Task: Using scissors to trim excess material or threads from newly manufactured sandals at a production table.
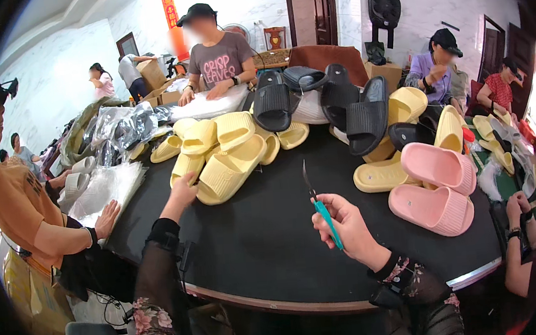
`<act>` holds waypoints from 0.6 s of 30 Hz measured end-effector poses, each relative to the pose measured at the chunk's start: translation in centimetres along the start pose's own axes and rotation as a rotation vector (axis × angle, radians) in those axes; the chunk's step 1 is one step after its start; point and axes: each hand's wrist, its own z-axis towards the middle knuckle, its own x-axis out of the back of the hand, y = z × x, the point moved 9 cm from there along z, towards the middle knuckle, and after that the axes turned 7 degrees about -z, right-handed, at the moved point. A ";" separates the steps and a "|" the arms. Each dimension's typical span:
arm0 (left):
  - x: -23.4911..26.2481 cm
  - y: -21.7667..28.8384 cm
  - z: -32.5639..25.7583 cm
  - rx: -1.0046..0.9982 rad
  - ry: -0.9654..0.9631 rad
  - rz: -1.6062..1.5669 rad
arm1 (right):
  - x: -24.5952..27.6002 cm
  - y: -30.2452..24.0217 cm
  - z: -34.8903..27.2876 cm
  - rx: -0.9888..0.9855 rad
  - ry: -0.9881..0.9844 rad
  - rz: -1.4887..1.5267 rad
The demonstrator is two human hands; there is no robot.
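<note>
My left hand (181,196) reaches to the front of a pile of yellow slippers, its fingers curled at the near edge of a yellow slipper (187,166). Just right of those fingers lies a larger yellow slipper (233,170), its ribbed strap facing me. Above the middle of the table, my right hand (347,224) is closed around a small teal-handled tool (327,222). Its thin, dark, curved metal tip points up and away from me. Whether that tip is one blade or two cannot be made out.
Black slippers (365,119) are heaped at the back; pink slippers (432,208) lie stacked at the right of the black table (268,255). Clear plastic bags (115,186) cover the left side. A co-worker's hand (106,219) rests by them; another person (212,58) stands across.
</note>
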 end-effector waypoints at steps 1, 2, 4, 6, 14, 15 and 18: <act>-0.2 -0.7 0.0 -0.086 -0.032 -0.181 | -1.0 -0.2 0.2 -0.004 -0.032 -0.012; -0.4 -2.6 0.1 -0.036 -0.110 -0.201 | -1.8 -0.5 0.4 0.010 -0.060 -0.002; -2.4 -0.2 -0.1 -0.001 -0.186 -0.060 | -1.3 -0.1 0.5 -0.016 -0.050 -0.008; -1.9 1.0 -0.6 0.057 -0.130 0.017 | -1.4 -0.1 0.5 -0.028 -0.064 -0.018; -7.8 15.4 -7.4 -0.248 -0.545 -0.037 | -0.4 2.3 0.8 -0.070 -0.052 0.021; -8.8 17.2 -8.6 -0.230 -0.610 -0.054 | -0.4 2.4 0.9 -0.056 -0.039 0.059; -11.4 23.7 -11.9 -0.420 -0.718 -0.132 | 0.2 2.6 1.0 -0.039 -0.010 0.087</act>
